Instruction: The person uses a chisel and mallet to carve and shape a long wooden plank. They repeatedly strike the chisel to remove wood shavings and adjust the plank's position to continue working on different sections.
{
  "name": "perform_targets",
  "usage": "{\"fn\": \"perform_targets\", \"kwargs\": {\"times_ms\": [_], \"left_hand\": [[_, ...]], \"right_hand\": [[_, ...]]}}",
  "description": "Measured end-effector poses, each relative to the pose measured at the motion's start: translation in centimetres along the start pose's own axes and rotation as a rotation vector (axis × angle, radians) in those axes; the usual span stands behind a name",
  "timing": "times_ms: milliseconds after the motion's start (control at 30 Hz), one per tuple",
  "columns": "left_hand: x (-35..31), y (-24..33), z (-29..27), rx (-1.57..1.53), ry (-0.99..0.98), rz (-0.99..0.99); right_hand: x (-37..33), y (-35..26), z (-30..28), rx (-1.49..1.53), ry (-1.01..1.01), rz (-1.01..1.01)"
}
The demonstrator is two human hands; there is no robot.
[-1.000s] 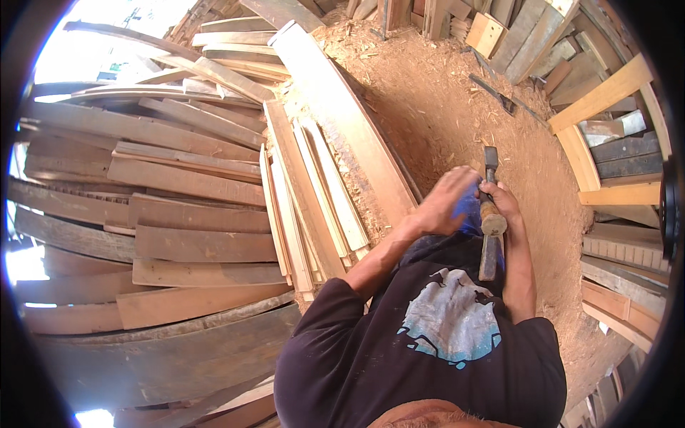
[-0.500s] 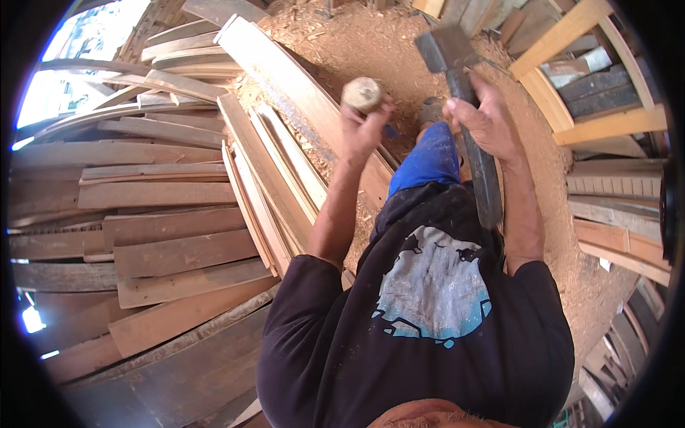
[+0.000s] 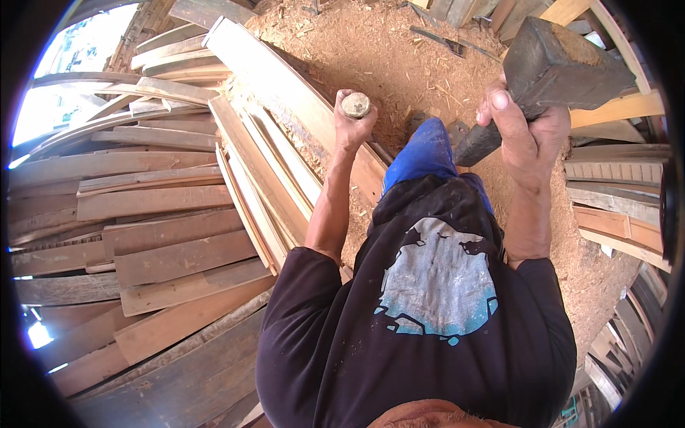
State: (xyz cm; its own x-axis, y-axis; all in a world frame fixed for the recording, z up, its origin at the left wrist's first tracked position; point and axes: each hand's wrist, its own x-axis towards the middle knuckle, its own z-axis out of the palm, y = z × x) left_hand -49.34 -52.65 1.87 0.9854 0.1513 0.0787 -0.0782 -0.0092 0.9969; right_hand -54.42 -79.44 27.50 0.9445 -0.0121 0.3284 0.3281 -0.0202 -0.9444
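My left hand (image 3: 348, 132) is closed around an upright wooden tool handle (image 3: 356, 105). Only its pale, round, worn top shows; whatever lies below the fist is hidden. It is held over the edge of a long, pale plank (image 3: 282, 78) that slants across the floor. My right hand (image 3: 526, 139) grips a heavy, dark wooden mallet (image 3: 564, 68) just below its blocky head. The mallet is raised toward me on the right, and the lower part of its dark handle juts out left of my wrist.
Stacked boards (image 3: 171, 203) fill the left side, with narrow strips (image 3: 267, 185) beside the plank. Shavings cover the floor (image 3: 371, 46), where a dark, slim tool (image 3: 439, 39) lies at the far side. A timber frame (image 3: 621, 108) and more wood stand at right.
My right hand has lifted the mallet up and to the right, and its head now looms larger. My left hand has turned, its fist wrapped lower around the handle.
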Motion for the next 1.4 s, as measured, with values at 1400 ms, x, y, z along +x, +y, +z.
{"fn": "perform_targets", "kwargs": {"times_ms": [1400], "left_hand": [[-3.8, 1.3, -0.7, 0.037, -0.299, 0.072]], "right_hand": [[-2.5, 14.3, 6.2, -0.906, -0.618, 0.153]]}}
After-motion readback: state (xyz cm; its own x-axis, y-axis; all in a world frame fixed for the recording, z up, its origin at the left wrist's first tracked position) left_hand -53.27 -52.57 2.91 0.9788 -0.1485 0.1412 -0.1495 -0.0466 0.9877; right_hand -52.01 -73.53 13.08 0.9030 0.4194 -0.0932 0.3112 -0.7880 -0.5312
